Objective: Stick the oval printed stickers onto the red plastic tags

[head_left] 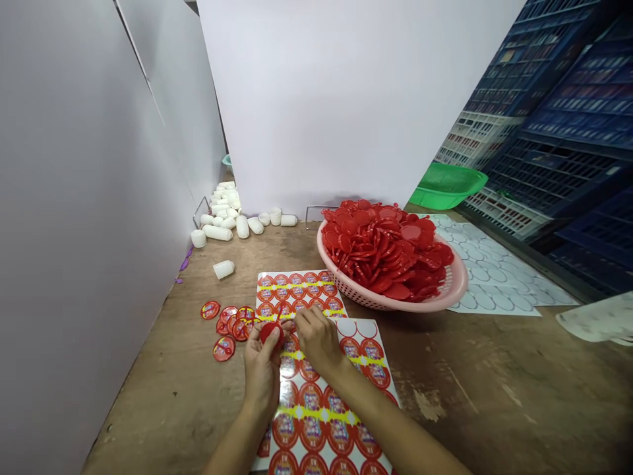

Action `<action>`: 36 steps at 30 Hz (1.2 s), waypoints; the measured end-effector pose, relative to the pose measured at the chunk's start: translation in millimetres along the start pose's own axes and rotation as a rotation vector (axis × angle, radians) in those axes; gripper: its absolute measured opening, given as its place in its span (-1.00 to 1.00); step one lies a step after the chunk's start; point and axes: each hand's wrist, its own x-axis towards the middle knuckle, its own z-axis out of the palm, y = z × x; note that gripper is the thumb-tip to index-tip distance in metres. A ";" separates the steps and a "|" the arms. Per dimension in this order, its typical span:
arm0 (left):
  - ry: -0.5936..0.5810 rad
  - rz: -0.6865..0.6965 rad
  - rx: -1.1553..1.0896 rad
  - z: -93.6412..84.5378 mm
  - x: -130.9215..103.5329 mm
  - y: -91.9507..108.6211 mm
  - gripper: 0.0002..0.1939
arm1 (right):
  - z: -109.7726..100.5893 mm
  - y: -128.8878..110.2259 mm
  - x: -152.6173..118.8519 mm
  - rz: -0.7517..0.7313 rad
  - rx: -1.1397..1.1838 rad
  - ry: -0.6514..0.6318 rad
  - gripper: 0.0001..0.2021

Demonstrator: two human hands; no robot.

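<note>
Above the near half of the table [158,409], the left hand [260,369] pinches a red disc [270,334] between thumb and fingers. Just beside it, the right hand [316,338] has its fingertips drawn together over the sticker sheets [321,422]; whether they grip anything cannot be told. Labelled discs [240,328] lie loosely grouped toward the table's left edge. Beyond, a pink basket [457,285] holds heaped red pieces [386,247]; white containers [217,232] cluster toward the back left corner.
</note>
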 end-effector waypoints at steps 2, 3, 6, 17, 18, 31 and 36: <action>0.001 0.017 -0.003 2.2 3.5 2.6 -0.69 | 2.4 1.7 -0.8 -0.041 0.014 0.002 -0.76; 0.001 0.020 -0.004 4.2 5.7 4.5 -0.69 | 3.5 2.7 -0.7 -0.050 0.035 0.004 -0.76; 0.005 -0.001 0.015 11.1 13.3 10.8 -0.67 | 5.9 5.2 0.9 -0.017 0.116 0.033 -0.79; 0.059 0.101 0.154 7.0 23.5 13.4 -0.63 | 4.6 0.3 2.6 -0.037 0.051 0.017 -0.83; 0.070 0.108 0.164 6.8 22.5 14.0 -0.62 | 3.2 -1.5 2.1 -0.045 0.062 -0.003 -0.83; 0.083 0.222 0.268 20.8 3.3 16.5 -0.60 | -31.5 5.3 -17.1 0.398 1.036 -0.145 -0.92; 0.005 0.038 0.285 19.0 3.6 0.6 -0.61 | -33.9 23.4 -11.2 0.550 1.262 -0.142 -0.84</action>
